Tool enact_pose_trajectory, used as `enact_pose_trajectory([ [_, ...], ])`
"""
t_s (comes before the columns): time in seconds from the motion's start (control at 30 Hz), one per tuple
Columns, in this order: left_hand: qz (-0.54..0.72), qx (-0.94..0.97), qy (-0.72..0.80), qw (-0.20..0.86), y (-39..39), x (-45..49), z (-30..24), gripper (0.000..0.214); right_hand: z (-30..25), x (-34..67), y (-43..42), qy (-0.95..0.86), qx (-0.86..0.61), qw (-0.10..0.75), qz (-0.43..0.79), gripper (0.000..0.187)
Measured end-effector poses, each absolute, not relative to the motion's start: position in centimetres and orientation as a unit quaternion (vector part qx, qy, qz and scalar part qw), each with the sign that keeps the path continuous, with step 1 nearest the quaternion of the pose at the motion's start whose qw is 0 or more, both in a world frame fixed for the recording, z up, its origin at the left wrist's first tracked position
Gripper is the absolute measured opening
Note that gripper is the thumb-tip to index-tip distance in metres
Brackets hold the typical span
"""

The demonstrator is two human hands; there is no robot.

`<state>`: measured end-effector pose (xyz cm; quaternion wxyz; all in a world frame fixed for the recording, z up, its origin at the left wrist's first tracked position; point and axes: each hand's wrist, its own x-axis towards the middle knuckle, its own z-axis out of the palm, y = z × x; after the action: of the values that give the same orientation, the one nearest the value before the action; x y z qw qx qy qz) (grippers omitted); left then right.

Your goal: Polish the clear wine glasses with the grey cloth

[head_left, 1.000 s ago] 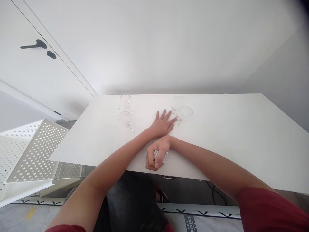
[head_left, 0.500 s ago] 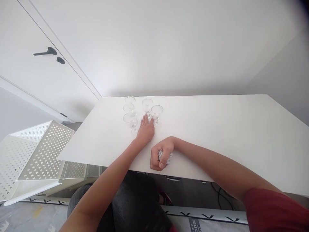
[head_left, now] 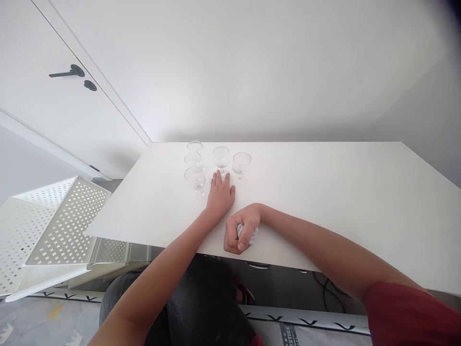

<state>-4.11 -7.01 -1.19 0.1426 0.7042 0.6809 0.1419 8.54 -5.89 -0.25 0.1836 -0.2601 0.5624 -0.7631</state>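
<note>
Beside me, five stemmed glasses [head_left: 221, 157] stand on a white table [head_left: 334, 192], the left hand [head_left: 221, 195] lying open, fingers slightly spread, at one's foot, perhaps steadying it; the right hand [head_left: 246, 229] is curled tightly around a white bundle [head_left: 255, 231], seemingly keeping it compact.
</note>
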Motion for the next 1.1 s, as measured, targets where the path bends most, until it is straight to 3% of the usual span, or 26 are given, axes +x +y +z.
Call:
enact_pose_trajectory([
  [0.23,0.159,0.709,0.677,0.114,-10.1,-4.1,-1.2,0.066,-0.6,8.5,-5.9,0.553,-0.275,0.178,-0.766,0.041],
  [0.5,0.187,0.765,0.617,0.002,-11.0,-4.0,-0.7,0.044,-0.7,8.3,-5.9,0.549,-0.278,0.185,-0.766,0.039],
  [0.67,0.158,0.770,0.618,0.008,-9.8,-4.4,-0.8,0.040,-0.6,8.4,-5.9,0.554,-0.266,0.187,-0.767,0.043],
  [1.1,0.128,0.704,0.697,0.044,-10.1,-4.6,-1.4,0.054,-0.6,8.3,-5.9,0.560,-0.267,0.188,-0.761,0.044],
])
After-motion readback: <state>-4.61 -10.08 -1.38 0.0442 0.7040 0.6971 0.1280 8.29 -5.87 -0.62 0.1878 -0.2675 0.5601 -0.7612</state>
